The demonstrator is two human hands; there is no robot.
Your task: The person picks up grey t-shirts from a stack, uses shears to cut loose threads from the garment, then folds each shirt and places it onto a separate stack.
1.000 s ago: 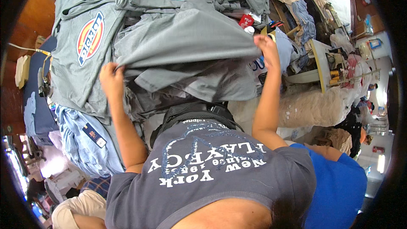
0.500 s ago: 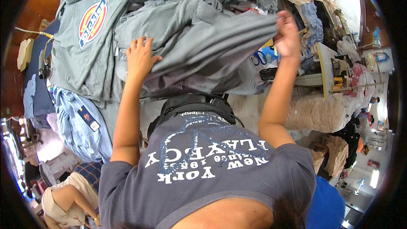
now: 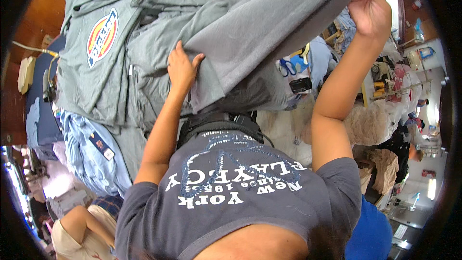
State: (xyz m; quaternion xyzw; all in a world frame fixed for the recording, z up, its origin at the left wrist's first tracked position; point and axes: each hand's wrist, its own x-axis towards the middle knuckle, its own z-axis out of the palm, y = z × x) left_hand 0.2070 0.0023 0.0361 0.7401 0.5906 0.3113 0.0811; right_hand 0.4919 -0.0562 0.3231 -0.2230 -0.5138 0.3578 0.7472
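A grey garment (image 3: 269, 31) stretches in a taut slope across the pile in front of me. My right hand (image 3: 370, 12) is raised at the upper right, closed on its far end. Low on the same cloth rests my left hand (image 3: 182, 73), thumb and fingers apart, its fingertips against the fabric. More grey shirts (image 3: 130, 74) lie spread and heaped beneath and beyond, some with a red, yellow and blue printed emblem (image 3: 102, 37). The garment's shape is hard to make out, as it is folded and partly hidden.
Blue-handled scissors (image 3: 288, 67) and a black phone-like object (image 3: 301, 85) lie right of the pile. Light blue clothing with a dark tag (image 3: 101, 145) hangs at the left. Bagged brown material (image 3: 373, 120) stands at the right. Another person's arm (image 3: 77, 224) shows at lower left.
My right hand has risen up and to the right, pulling the grey garment taut and lifting it. My left hand has shifted right across the cloth.
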